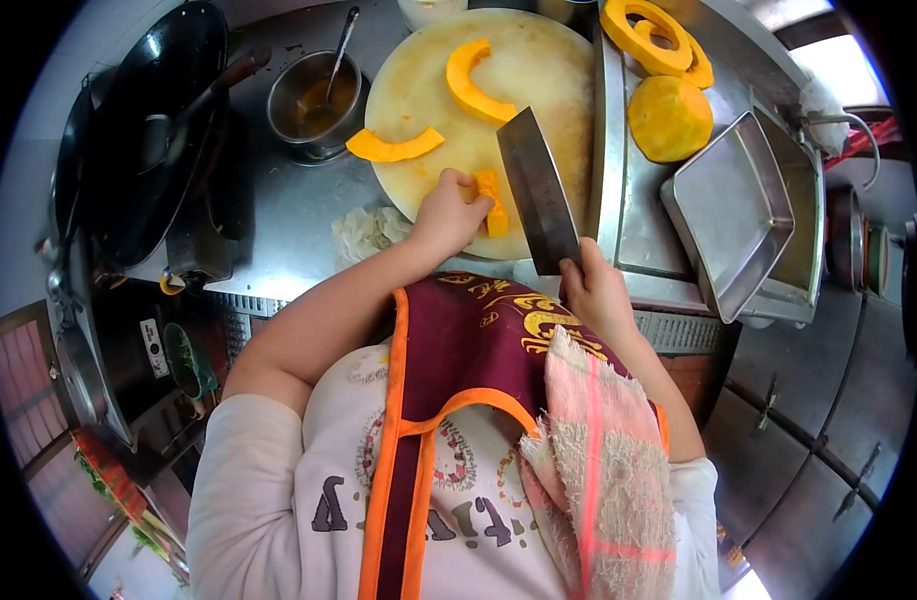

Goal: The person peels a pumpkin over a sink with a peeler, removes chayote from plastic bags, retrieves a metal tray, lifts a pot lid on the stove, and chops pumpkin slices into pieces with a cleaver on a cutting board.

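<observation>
My right hand (597,290) is wrapped round the handle of a wide-bladed cleaver (539,190), its blade slanting up and left over a round cutting board (564,75). To the left of the blade, my left hand (449,214) has its fingers curled against a short cut pumpkin piece (493,205), gripping its left side. Farther up the board lies a curved pumpkin slice (467,85). Another pumpkin slice (396,146) overlaps the board's left edge.
Left of the board stands a metal pot (317,115) with liquid and a spoon. A crumpled cloth (364,232) lies nearby. Pumpkin rings (644,38), a pumpkin chunk (671,120) and a metal tray (731,210) are on the right. A dark wok (159,120) leans at far left.
</observation>
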The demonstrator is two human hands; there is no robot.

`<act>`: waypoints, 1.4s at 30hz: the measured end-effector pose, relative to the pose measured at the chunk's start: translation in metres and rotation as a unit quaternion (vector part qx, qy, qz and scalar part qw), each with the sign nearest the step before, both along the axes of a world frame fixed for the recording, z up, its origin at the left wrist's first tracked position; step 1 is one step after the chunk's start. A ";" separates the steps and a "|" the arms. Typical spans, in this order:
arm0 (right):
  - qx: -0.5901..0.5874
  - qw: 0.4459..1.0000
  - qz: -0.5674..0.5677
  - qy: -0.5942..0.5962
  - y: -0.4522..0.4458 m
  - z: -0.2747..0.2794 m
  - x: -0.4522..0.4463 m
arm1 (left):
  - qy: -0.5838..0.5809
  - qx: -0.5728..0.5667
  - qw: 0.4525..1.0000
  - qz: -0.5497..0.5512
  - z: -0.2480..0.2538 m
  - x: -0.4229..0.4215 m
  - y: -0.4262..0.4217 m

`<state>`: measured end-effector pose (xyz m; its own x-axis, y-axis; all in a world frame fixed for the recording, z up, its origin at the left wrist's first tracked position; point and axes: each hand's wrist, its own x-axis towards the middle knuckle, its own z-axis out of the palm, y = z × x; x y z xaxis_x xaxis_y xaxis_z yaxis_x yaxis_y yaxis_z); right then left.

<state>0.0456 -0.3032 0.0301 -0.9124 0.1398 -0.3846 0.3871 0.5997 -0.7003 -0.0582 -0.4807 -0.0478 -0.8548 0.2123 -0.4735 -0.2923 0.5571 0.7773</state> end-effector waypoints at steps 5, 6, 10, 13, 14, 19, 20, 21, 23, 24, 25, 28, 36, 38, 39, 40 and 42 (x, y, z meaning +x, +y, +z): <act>0.018 1.000 0.001 0.008 0.004 0.003 0.002 | 0.105 -0.081 0.982 -0.131 0.006 -0.002 0.000; 0.013 1.000 0.000 0.013 0.005 0.003 0.003 | 0.140 -0.100 0.973 -0.153 -0.002 -0.006 -0.003; 0.029 0.998 0.028 0.040 0.009 0.000 0.009 | 0.207 -0.139 0.955 -0.161 0.018 -0.005 -0.005; 0.060 0.993 0.061 0.081 0.010 -0.006 0.012 | 0.143 -0.236 0.946 -0.173 0.040 0.013 0.006; 0.071 0.991 0.070 0.089 0.009 -0.008 0.013 | 0.137 -0.242 0.943 -0.182 0.036 0.015 0.007; 0.123 0.981 0.100 0.116 0.006 -0.012 0.013 | 0.141 -0.210 0.952 -0.173 0.028 0.013 0.004; 0.126 0.979 0.103 0.119 0.006 -0.012 0.013 | 0.158 -0.204 0.954 -0.156 0.025 0.011 0.001; 0.129 0.978 0.107 0.122 0.006 -0.011 0.013 | 0.174 -0.199 0.955 -0.138 0.021 0.010 -0.003; 0.141 0.976 0.118 0.120 0.005 -0.009 0.012 | 0.201 -0.189 0.954 -0.114 0.020 0.009 -0.007; 0.150 0.974 0.126 0.116 0.003 -0.008 0.010 | 0.211 -0.184 0.954 -0.109 0.023 0.008 -0.008; 0.159 0.972 0.134 0.112 0.002 -0.007 0.009 | 0.222 -0.179 0.953 -0.103 0.024 0.008 -0.009; 0.201 0.965 0.165 0.037 -0.001 -0.010 0.003 | 0.276 -0.149 0.942 -0.121 0.022 0.010 -0.006; 0.190 0.967 0.162 0.057 -0.008 0.001 -0.003 | 0.287 -0.128 0.941 -0.127 0.006 0.003 -0.003; 0.192 0.968 0.163 0.023 -0.007 0.000 -0.007 | 0.286 -0.112 0.943 -0.125 0.003 0.003 -0.003; 0.192 0.967 0.165 -0.006 -0.007 -0.002 -0.010 | 0.287 -0.106 0.944 -0.128 0.002 0.002 -0.004; 0.192 0.966 0.168 -0.035 -0.006 -0.004 -0.013 | 0.288 -0.099 0.944 -0.131 0.001 0.001 -0.004; 0.155 0.975 0.146 -0.059 -0.003 -0.005 -0.018 | 0.294 -0.092 0.941 -0.142 -0.005 -0.001 -0.007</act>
